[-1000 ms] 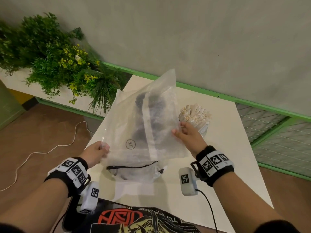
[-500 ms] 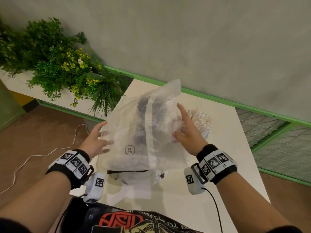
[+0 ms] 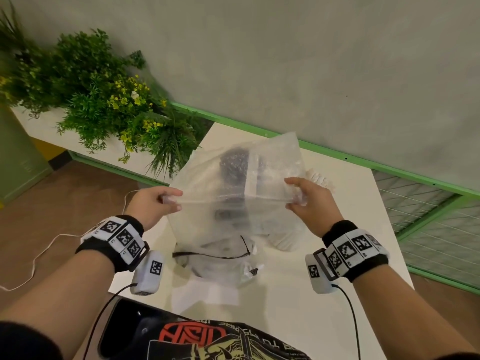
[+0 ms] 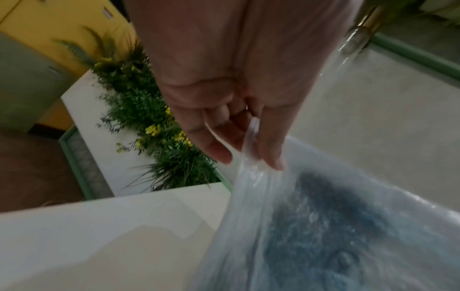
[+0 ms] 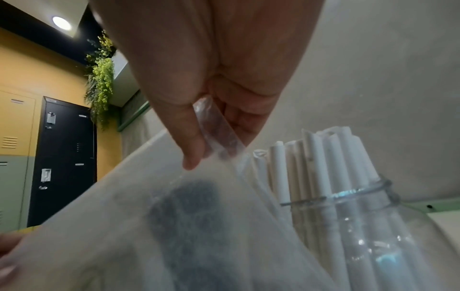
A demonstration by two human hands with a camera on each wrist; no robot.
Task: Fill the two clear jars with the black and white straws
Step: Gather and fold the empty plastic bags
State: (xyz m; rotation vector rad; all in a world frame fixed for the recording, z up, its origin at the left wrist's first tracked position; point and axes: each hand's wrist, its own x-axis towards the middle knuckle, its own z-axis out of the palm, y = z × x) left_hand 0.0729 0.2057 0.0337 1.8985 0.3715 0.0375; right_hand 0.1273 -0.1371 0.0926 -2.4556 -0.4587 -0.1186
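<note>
A clear plastic bag [image 3: 270, 162] is stretched flat above the white table [image 3: 363, 229]. My left hand [image 3: 166, 201] pinches its left edge between thumb and fingers, and my right hand [image 3: 296, 197] pinches its right edge. Through the bag I see a dark mass, the black straws [image 3: 232, 165], standing behind it. A clear jar [image 5: 388, 226] packed with white straws [image 5: 323, 157] stands just right of the bag; its tops show as white straws [image 3: 320, 178] beyond my right hand. The bag [image 4: 323, 226] hangs from my left fingers, and the bag [image 5: 174, 226] from my right.
Another crumpled clear bag [image 3: 223, 258] with a black tie lies on the table near me. A planter of green foliage [image 3: 104, 100] stands at the left of the table. A grey wall and a green rail [image 3: 337, 154] run behind. A white cable [image 3: 39, 253] lies on the floor at left.
Both hands shifted from resting against the bag's sides to pinching its edges, and they have pulled it taut and more level. The view has tilted down.
</note>
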